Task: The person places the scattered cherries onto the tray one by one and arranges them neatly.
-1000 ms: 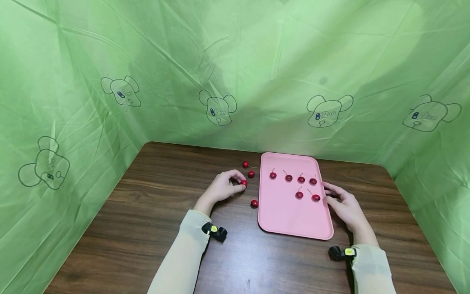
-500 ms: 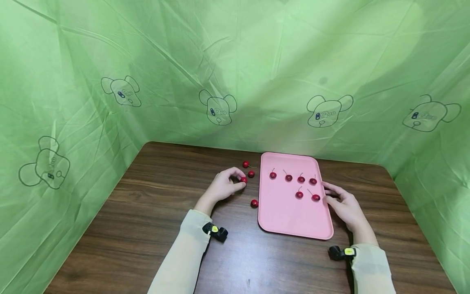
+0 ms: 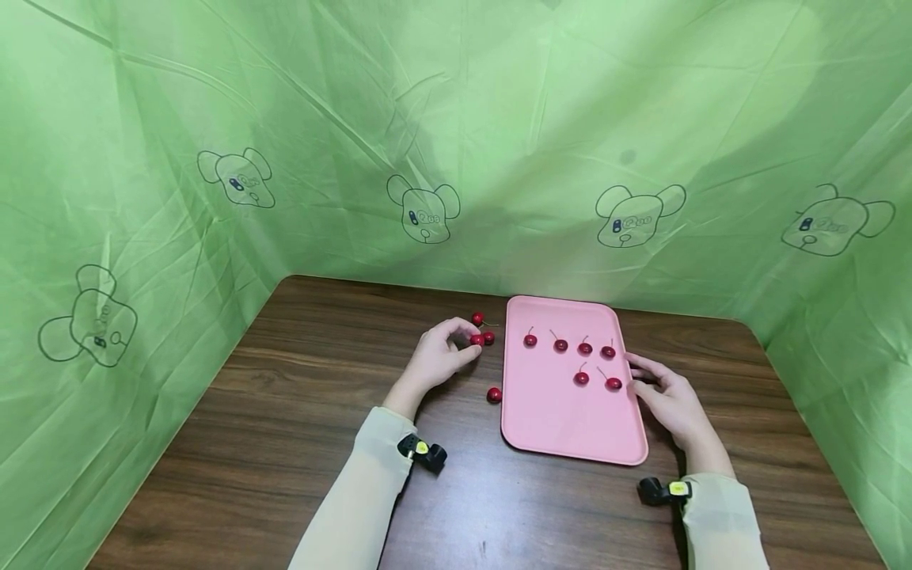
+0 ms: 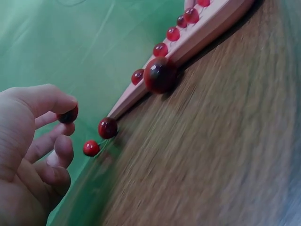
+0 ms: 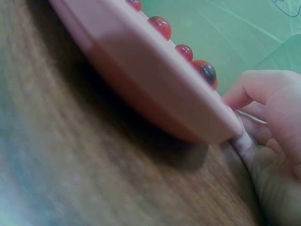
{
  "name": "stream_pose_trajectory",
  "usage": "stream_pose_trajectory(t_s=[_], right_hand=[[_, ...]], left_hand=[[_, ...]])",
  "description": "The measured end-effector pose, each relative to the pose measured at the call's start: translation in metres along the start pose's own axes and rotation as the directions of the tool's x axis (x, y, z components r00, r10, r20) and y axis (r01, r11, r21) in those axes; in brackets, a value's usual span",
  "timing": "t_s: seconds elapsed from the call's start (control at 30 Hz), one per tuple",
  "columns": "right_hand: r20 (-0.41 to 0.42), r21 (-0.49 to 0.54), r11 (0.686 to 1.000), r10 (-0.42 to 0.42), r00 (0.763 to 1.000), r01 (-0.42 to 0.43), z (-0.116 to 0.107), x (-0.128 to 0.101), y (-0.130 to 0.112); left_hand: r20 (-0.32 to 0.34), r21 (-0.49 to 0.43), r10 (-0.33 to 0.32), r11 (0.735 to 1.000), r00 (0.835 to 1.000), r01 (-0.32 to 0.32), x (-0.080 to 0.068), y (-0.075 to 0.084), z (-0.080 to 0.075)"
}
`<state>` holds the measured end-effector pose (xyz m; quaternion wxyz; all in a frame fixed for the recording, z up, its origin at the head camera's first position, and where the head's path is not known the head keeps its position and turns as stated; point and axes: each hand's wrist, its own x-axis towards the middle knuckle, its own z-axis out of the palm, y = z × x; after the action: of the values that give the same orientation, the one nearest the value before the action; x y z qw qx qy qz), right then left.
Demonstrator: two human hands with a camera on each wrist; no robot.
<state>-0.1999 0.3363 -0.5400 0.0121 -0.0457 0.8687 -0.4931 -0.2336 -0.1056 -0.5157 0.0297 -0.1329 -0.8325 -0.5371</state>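
Note:
Between its thumb and fingertips my left hand [image 3: 437, 356] pinches a red cherry [image 3: 476, 340]; the left wrist view shows this held cherry [image 4: 68, 115] dark and shiny. Close by it are two loose cherries, one [image 3: 489, 338] just to its right and another [image 3: 477, 318] with a stem farther back. A third loose cherry [image 3: 494, 395] lies nearer, against the tray's left side. My right hand [image 3: 668, 401] grips the right rim of the pink tray [image 3: 563, 435], fingers round the edge in the right wrist view. Several stemmed cherries [image 3: 560, 346] sit in the tray in two rows.
The dark wooden table [image 3: 285, 443] runs back to a green cloth screen [image 3: 321, 237] with printed bear heads, which also encloses both sides. The tray stands right of the middle, its far end near the screen.
My left hand has moved away from me and slightly right, carrying the pinched cherry up beside the loose cherries at the back. The right hand and the tray have stayed in place.

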Motion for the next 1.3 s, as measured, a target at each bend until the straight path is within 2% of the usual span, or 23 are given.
stream_pose_trajectory(t_s=[0.23,0.67,0.8,1.0,1.3], right_hand=[[0.004,-0.002,1.0,0.005,1.0,-0.005,-0.002,-0.003,-0.006],[0.005,0.006,1.0,0.002,1.0,-0.003,0.002,-0.004,-0.005],[0.002,0.006,1.0,0.004,1.0,-0.004,0.001,-0.004,-0.004],[0.005,0.0,1.0,0.0,1.0,0.0,0.0,-0.004,-0.004],[0.012,0.02,1.0,0.005,1.0,-0.005,-0.001,-0.002,-0.004]], left_hand=[[-0.029,0.03,0.027,0.999,0.999,-0.026,0.003,0.014,0.014],[0.014,0.044,0.062,0.997,0.998,-0.063,0.003,0.034,0.043],[0.044,0.04,0.074,0.996,0.996,-0.076,0.006,0.041,0.054],[0.119,0.04,0.041,0.998,0.992,-0.046,0.01,0.051,0.073],[0.195,0.196,0.084,0.973,0.977,-0.123,0.019,0.062,0.096]])
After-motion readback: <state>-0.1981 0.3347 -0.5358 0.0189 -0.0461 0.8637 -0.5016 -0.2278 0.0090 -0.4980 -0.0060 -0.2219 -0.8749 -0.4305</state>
